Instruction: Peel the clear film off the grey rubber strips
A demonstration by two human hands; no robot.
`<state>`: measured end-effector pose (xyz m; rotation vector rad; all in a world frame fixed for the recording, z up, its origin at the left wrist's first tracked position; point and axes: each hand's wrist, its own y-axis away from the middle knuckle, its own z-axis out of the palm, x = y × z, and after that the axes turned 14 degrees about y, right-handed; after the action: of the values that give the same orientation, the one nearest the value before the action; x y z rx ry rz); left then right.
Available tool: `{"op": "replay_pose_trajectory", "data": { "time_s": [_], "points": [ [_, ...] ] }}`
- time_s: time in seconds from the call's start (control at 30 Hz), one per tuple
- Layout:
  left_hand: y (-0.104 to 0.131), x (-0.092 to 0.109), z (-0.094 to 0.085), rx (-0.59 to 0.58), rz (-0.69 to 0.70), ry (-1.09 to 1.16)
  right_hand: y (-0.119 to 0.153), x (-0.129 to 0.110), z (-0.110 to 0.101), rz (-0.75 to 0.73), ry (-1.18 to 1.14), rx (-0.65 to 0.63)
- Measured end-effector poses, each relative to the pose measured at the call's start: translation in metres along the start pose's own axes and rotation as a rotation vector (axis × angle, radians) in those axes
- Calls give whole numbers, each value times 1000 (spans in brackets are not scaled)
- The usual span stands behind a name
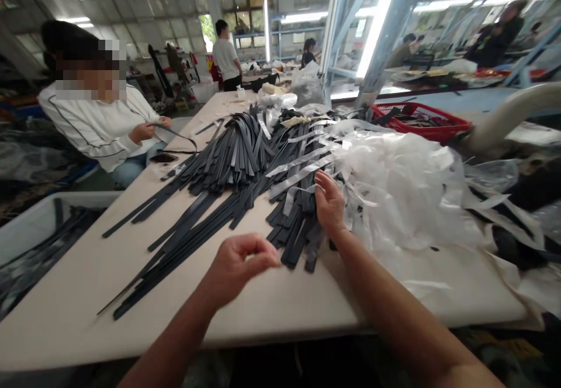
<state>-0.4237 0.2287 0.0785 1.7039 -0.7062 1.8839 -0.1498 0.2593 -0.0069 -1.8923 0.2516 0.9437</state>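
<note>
My left hand (241,264) hovers over the near part of the table, fingers curled and thumb tip pressed toward the index finger. Whatever is in that pinch, if anything, is too small to make out. Just beyond its fingertips lie the ends of a bundle of dark grey flat strips (302,224). My right hand (329,204) is farther forward, its fingers stretched out at the edge of a heap of translucent white film strips (398,183). A thin curl of film (290,200) comes close to its fingertips; whether it touches them is unclear.
A larger pile of dark strips (239,151) covers the table's (175,312) middle. Across on the left, a seated person (103,113) holds a dark strip. A white bin (26,230) of strips stands at left; a red basket (421,122) sits at back right.
</note>
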Motion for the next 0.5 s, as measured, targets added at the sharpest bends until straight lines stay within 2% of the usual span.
{"op": "replay_pose_trajectory", "data": {
  "time_s": [0.13, 0.23, 0.3, 0.37, 0.43, 0.5],
  "points": [
    [-99, -41, -14, 90, 9, -434, 4, 8, -5, -29, 82, -38],
    [-147, -60, -9, 90, -48, -781, 5, 5, -5, -68, 150, -75],
    [-168, -64, 0, 32, -103, -896, 6, 4, -5, -95, 194, -96],
    [-181, -61, 7, -48, -121, -912, 7, 4, -4, -119, 231, -119],
    [-186, -54, 9, -122, -112, -880, 8, 6, -4, -142, 260, -142],
    [-181, -42, 5, -224, -130, -821, 9, 7, -4, -166, 286, -176]
  ]
}}
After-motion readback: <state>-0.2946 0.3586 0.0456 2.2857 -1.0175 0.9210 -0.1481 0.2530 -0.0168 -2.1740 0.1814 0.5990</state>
